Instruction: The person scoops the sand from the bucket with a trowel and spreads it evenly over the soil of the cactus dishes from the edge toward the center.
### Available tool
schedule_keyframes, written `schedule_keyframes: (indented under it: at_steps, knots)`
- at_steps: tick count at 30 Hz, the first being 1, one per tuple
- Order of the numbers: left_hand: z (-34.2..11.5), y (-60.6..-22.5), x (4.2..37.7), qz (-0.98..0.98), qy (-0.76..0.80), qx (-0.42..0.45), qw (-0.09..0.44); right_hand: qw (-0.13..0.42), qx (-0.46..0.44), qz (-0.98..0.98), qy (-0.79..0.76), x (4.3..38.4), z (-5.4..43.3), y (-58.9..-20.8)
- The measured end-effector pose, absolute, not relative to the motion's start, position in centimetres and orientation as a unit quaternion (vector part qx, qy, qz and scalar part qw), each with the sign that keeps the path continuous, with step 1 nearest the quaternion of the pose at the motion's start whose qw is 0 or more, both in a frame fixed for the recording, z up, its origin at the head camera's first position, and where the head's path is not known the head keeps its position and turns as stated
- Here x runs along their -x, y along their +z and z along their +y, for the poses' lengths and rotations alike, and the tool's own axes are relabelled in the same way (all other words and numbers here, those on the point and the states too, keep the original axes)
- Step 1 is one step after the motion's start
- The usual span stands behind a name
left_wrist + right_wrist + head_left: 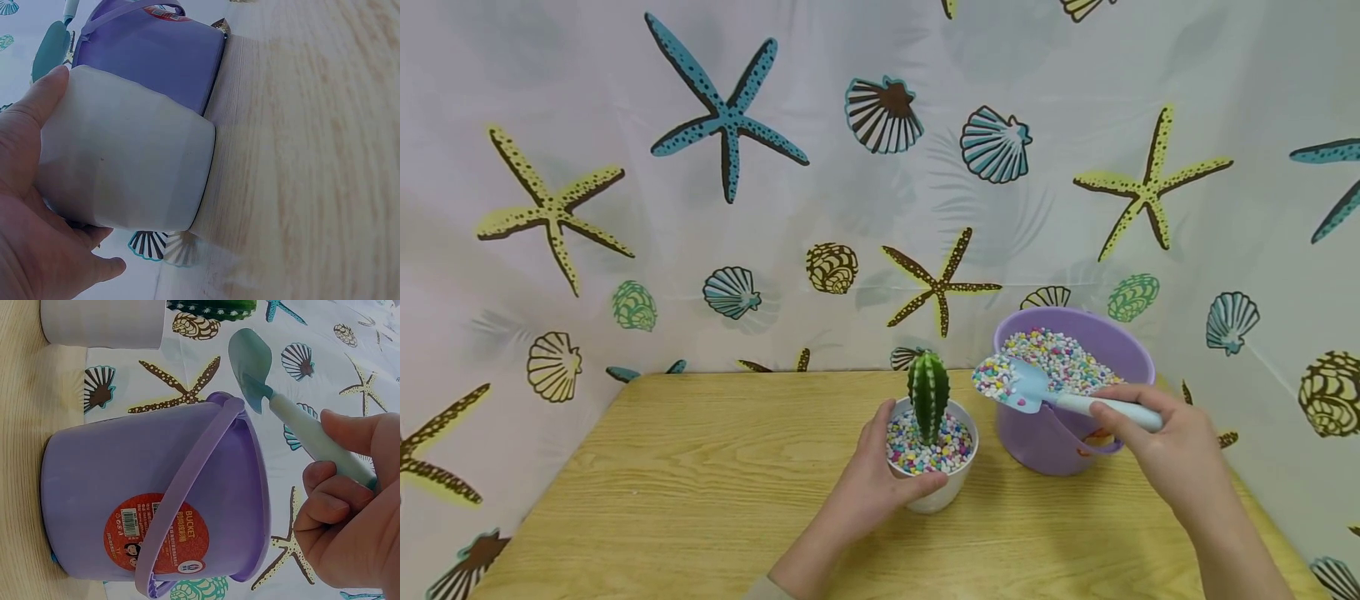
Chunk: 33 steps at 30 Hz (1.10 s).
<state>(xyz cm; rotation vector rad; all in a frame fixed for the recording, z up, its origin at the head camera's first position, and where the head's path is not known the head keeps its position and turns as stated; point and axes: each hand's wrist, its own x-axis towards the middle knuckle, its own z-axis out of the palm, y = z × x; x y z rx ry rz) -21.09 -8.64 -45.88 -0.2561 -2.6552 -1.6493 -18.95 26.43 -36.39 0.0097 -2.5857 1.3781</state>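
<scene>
Left sleeve (769, 590): pale beige, only its end showing
Left hand (868, 487): bare
Right hand (1180, 442): bare
Right forearm (1232, 537): uncovered

Cactus (928, 396) green, pale-dotted ribs; pot (943, 493) white. Pebbles (1067, 354) mixed — white, pink, yellow, teal. Bucket (1037, 442), 2 o'clock from pot: purple, red label (190, 531). Scoop (1030, 387) pale blue, handle (1075, 403) paler. Table (700, 467) tan, wood-grain. Curtain (805, 208) white — starfish (727, 121) and shell (883, 117) print in teal, yellow, brown.

Curtained-off nook, room type unclear: starfish-and-shell curtain (820, 192) is hanging along far, left and right edges of wood-grain tabletop (700, 475).
</scene>
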Motion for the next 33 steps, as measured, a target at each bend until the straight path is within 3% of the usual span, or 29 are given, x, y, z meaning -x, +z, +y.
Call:
schedule_keyframes:
  at_steps: [23, 33]
  knots:
    - [-8.7, -46.0, 21.1, -0.85, -0.521, 0.083, 0.003, 0.08, -0.053, -0.877, 0.471, 18.9, 25.5, -37.0]
    - [-8.7, -46.0, 21.1, -0.849, -0.522, 0.087, 0.006, 0.094, -0.063, -0.891, 0.439, 18.9, 25.3, -37.2]
